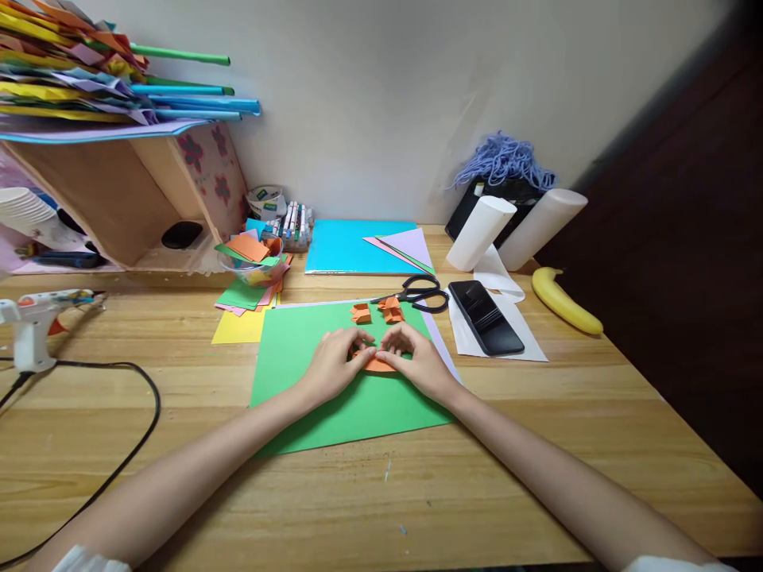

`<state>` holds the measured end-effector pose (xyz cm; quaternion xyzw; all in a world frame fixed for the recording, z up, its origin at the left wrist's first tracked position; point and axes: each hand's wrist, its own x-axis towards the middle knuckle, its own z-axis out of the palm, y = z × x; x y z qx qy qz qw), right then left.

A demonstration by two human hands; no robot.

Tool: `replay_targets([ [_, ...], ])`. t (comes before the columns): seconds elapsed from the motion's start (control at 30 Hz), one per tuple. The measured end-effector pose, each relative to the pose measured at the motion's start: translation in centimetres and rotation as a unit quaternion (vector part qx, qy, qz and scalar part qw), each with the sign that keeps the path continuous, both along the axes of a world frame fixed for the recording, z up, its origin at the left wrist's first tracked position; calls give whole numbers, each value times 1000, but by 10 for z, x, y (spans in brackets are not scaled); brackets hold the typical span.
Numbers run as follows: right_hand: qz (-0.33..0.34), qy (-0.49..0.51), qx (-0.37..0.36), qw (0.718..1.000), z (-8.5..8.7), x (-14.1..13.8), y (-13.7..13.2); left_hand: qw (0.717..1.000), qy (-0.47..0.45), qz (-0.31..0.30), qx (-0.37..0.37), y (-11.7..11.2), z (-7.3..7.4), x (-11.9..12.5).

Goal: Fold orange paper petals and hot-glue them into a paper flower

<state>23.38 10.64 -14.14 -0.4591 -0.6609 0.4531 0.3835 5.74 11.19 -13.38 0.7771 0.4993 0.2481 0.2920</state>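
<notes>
A: Where is the piece you are working on, and what are your hands doing?

B: Your orange paper [381,366] is near the middle of the frame, over the green sheet [298,397]. Your left hand [337,359] and your right hand [420,364] are close together, thumbs side by side along its upper edge, each seeming to pinch it. Your fingers hide part of that edge, so you cannot tell from here how it is folded.

A: How should it behave under your fingertips?

B: Expect it to be very light, with little to push back against you. It looks fairly crisp, so it should take a crease well, but a hard tug could tear it or leave a stray wrinkle. It may also slide on the smooth sheet under it.

A: Where is your best hold?

B: Right at the edge, thumb in front and fingertips behind, with light, even pressure from both sides. Keep your palms off the middle so you don't flatten it. Watch your knuckles too: just above them in the frame are two folded orange pieces [361,313], beside the scissors [435,294], and those could crush easily.
</notes>
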Motion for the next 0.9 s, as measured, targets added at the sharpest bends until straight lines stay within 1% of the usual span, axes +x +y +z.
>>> replay_targets([
  [0.1, -7, -1, -3, 1000, 2, 0, 0, 999, -31, -1, -16, 0, 0, -1],
  [0.2, -35, -37, 4, 999, 4, 1, -1, 993, -106, 23, -37, 0, -1, -2],
  [0.27, -30, -60, 8, 998, 4, 2, -3, 986, -154, 34, -46, -1, 0, -3],
  [0.33, -14, -65, 9, 998, 3, 3, -4, 981, -182, 31, -55, -2, 1, -2],
  [0.47, 6, -34, 10, 999, 4, 4, -5, 980, -183, 6, -72, -7, 6, 1],
  [0.57, 26, -23, 10, 999, 7, 4, -5, 977, -186, 2, -102, -9, 8, 3],
  [0.7, 26, -31, 10, 999, 8, 3, -5, 972, -197, 16, -126, -9, 8, 3],
  [0.9, 31, -29, 3, 999, 5, 5, -5, 974, -190, 7, -124, -8, 4, 3],
])
